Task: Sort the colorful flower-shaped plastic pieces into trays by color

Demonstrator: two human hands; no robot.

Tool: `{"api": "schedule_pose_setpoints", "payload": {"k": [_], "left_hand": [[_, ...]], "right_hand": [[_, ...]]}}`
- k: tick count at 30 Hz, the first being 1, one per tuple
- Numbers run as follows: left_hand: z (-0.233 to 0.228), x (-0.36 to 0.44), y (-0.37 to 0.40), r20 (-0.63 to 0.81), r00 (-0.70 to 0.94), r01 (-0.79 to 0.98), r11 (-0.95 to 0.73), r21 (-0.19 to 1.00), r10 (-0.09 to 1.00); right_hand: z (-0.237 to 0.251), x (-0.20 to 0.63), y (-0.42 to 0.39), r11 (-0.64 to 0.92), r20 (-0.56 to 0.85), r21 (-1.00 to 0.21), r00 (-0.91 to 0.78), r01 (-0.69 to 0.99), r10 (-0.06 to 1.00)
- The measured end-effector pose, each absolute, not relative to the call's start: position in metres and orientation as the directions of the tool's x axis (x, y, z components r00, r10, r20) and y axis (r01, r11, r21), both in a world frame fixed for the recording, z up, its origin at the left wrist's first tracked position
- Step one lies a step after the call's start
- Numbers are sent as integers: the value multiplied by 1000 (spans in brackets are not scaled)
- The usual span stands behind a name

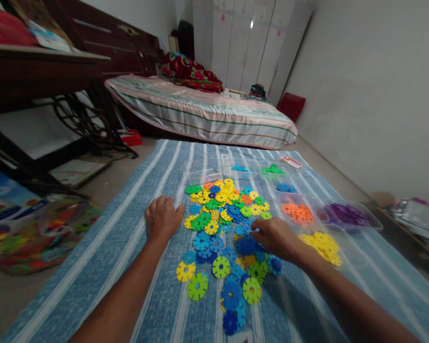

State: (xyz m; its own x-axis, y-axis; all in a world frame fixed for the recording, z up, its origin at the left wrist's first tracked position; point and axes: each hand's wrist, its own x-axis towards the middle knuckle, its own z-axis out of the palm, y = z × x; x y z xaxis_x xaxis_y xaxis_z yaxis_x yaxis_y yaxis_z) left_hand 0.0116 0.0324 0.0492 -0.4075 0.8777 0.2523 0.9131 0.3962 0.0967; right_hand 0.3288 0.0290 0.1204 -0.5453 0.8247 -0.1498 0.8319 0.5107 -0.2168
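Both hands low: your left hand (pixel 163 216) lay flat, open, on the mat (pixel 136 267), right hand (pixel 276 237) fingers pinched among plastic discs (pixel 218 224)—a sweep could've scattered them.

Under the left hand (pixel 162 216) lies a blue cloth (pixel 136 200) with pale white stripes. Between it and the right hand (pixel 277 237) spreads a heap of toy discs (pixel 221 214) in yellow, green, blue and orange. Beyond the right hand, clear trays hold sorted colours: orange discs (pixel 298 213), purple discs (pixel 347 214), and yellow discs (pixel 323 247) just beside the wrist. Farther off, the mattress (pixel 207 112) is pink with green stripes, topped by a red floral bundle (pixel 189 71).
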Motion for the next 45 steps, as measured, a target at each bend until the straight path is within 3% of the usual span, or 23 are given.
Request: {"api": "schedule_pose_setpoints", "payload": {"k": [6,10,24,35,45], "left_hand": [[52,14,34,238,-405,914,391,105,883],[54,15,34,225,-406,914,394,97,886],[54,16,35,214,-406,914,399,73,889],[53,16,35,222,-399,917,393,73,890],[53,15,34,214,-403,915,395,83,890]], "right_hand": [[125,343,-6,536,-348,-114,-539,836,767],[119,342,-19,578,-404,-71,-553,813,729],[99,342,-15,478,-370,89,-417,874,830],[88,345,-12,469,-319,135,-410,873,855],[88,351,-1,465,-236,96,-434,880,870]]}}
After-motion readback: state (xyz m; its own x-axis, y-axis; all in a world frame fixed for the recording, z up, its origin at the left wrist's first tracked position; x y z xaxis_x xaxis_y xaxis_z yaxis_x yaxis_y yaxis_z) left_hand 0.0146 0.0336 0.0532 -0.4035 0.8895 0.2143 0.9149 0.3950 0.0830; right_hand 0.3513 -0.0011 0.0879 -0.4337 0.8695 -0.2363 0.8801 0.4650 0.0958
